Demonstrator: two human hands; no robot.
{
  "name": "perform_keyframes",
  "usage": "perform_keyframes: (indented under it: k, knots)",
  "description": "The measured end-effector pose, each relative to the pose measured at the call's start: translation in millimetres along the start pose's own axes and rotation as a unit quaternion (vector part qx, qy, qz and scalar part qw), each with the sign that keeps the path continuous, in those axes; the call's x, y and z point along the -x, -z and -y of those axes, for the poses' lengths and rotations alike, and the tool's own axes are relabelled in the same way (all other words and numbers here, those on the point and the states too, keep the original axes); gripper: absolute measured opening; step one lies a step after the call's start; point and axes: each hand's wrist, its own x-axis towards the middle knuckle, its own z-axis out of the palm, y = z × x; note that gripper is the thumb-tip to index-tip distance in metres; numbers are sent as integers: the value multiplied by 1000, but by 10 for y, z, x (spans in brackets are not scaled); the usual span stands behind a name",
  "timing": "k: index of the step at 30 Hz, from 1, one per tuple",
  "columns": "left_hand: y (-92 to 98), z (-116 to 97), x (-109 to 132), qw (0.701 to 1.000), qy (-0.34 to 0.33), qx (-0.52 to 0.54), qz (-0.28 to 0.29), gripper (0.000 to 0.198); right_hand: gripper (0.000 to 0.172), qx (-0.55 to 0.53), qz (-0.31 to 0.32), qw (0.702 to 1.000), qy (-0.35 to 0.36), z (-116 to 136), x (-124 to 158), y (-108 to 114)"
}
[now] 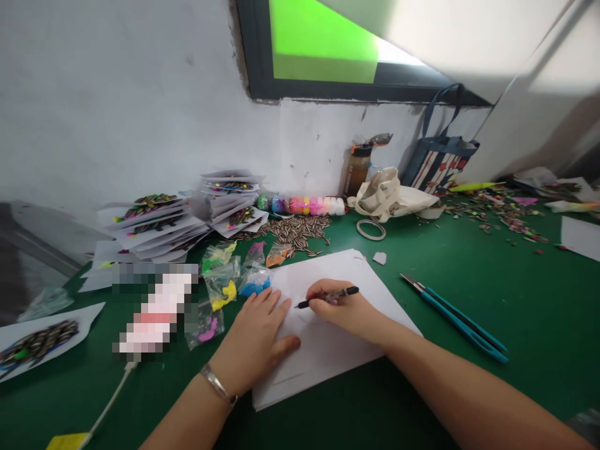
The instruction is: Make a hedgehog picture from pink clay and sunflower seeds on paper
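White paper (347, 269), apparently a small stack, lies at an angle on the green table. My right hand (344, 309) is closed around a black pen (328, 297), its tip at the paper near the middle. Faint lines show beside that hand. My left hand (260, 334) rests flat on the paper's left side, fingers spread, with a silver bracelet at the wrist. Just beyond its fingertips is a small bag of blue clay-like material (255, 284), next to a bag with a yellow piece (225, 295).
Sheets with seed pieces (159, 222) are piled at the back left. Loose striped seeds (300, 231), a tape roll (370, 230) and a cloth bag (382, 194) lie behind the paper. Blue-handled tweezers (462, 319) are at the right. A cabled, pixelated object (157, 312) lies left.
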Motion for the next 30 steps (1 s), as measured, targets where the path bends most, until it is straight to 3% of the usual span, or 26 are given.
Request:
perform_keyframes:
  k: [12, 18, 30]
  knots:
    - [-7, -6, 8, 1000, 1, -6, 2, 59, 15, 23, 3, 999, 24, -67, 21, -57]
    - [-17, 4, 15, 1000, -3, -3, -7, 59, 15, 58, -8, 996, 69, -115, 21, -71]
    - [-18, -5, 1, 1000, -3, -2, -5, 59, 14, 46, 2, 997, 61, -107, 18, -72]
